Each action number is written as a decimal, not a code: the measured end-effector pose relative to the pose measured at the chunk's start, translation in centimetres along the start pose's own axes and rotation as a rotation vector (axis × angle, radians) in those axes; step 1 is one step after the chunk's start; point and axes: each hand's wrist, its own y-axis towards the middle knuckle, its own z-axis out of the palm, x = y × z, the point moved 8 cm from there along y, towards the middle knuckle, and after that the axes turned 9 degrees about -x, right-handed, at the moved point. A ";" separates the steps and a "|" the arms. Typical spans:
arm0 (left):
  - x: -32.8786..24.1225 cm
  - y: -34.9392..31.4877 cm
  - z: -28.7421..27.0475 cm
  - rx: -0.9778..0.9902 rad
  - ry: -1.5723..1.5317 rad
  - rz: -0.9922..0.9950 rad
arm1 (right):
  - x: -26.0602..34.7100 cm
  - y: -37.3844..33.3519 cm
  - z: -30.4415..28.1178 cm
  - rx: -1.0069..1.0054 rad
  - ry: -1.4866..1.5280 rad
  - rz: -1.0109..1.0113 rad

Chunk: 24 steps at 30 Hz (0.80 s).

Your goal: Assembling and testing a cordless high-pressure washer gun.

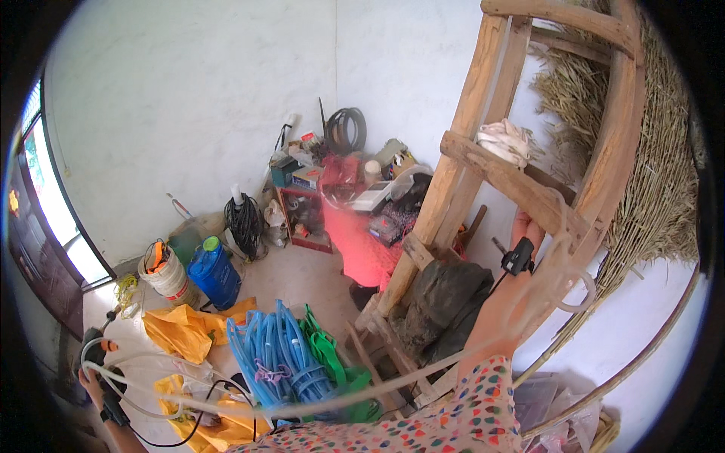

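Note:
My left hand [97, 381] is low at the left edge, closed round a grey tool with an orange knob [96, 347]. A clear hose [317, 408] runs from that tool across the bottom of the view and loops up by my right arm [575, 291]. My right hand [526, 225] is raised to a slanted rung of a rough wooden ladder [521, 185]; it grips the rung, with the fingers partly hidden behind the wood. A black band [518, 259] sits on that wrist. My sleeve is cloth with coloured dots.
On the floor lie a bundle of blue tubes [272, 355], green straps [332, 355], yellow bags [181, 328], a blue jug [214, 272] and a white bucket [168, 275]. A cluttered red-draped table [361, 245] fills the corner. Dry thatch [657, 158] hangs at right. A white rag [504, 142] rests on a rung.

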 end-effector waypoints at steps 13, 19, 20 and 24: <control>1.0 -3.2 -21.2 -0.363 0.576 -0.156 | 8.3 -18.4 12.7 -0.447 -0.432 0.310; 5.2 -2.8 -20.0 -0.296 0.556 -0.173 | 7.6 -10.4 24.8 0.065 -0.419 0.444; 6.3 -2.3 -18.9 -0.266 0.527 -0.173 | 7.1 -8.1 25.6 0.186 -0.539 0.442; 10.8 -0.6 -14.4 -0.089 0.296 -0.137 | 7.5 -4.5 37.5 0.460 -0.615 0.298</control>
